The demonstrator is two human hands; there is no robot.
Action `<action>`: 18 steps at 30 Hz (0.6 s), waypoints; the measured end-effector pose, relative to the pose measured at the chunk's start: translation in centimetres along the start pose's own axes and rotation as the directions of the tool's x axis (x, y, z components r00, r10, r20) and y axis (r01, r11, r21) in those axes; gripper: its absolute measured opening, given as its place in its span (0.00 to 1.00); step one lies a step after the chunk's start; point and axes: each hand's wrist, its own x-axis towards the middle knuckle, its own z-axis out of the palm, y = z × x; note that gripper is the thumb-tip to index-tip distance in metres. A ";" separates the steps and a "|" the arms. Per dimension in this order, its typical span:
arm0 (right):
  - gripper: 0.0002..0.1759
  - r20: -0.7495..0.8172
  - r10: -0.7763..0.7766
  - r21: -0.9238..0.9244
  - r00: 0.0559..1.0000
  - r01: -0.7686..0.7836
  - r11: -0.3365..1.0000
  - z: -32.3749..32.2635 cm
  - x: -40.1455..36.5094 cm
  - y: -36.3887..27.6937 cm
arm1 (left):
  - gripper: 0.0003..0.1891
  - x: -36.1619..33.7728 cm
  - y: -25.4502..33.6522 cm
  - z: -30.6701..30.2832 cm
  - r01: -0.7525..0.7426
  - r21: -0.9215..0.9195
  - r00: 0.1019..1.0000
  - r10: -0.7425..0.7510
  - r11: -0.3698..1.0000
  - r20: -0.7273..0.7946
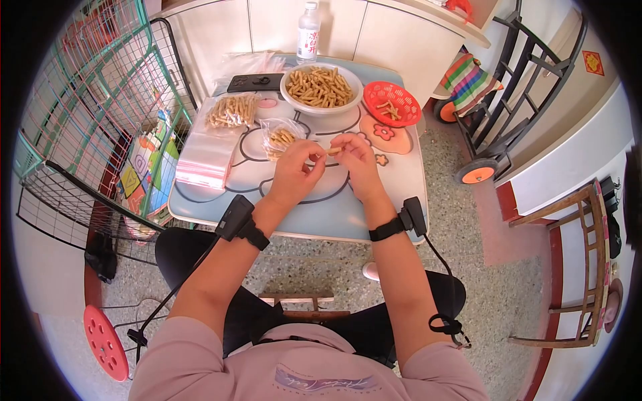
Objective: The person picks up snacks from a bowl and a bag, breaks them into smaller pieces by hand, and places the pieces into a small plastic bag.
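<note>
My left hand (294, 172): fingertips pinching one end of a short tan snack stick (333, 150);
My right hand (358, 160): fingers pinching its other end;
Small clear plastic bag (279, 137): just beside my left fingers

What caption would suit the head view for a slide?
Left hand and right hand hold one snack stick over a table with a white bowl of sticks, a red basket and filled bags.

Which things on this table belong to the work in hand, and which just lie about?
In hand: left hand, right hand, snack stick, bowl of sticks, small bag, filled bag, empty bags, red basket.
Lying about: bottle, black device.
</note>
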 end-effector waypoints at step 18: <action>0.12 0.005 0.047 -0.035 0.999 -0.047 0.998 -0.4 0.2 0.6 | 0.09 0.3 0.6 -3.2 -0.071 0.248 0.968 0.127 0.966 -0.218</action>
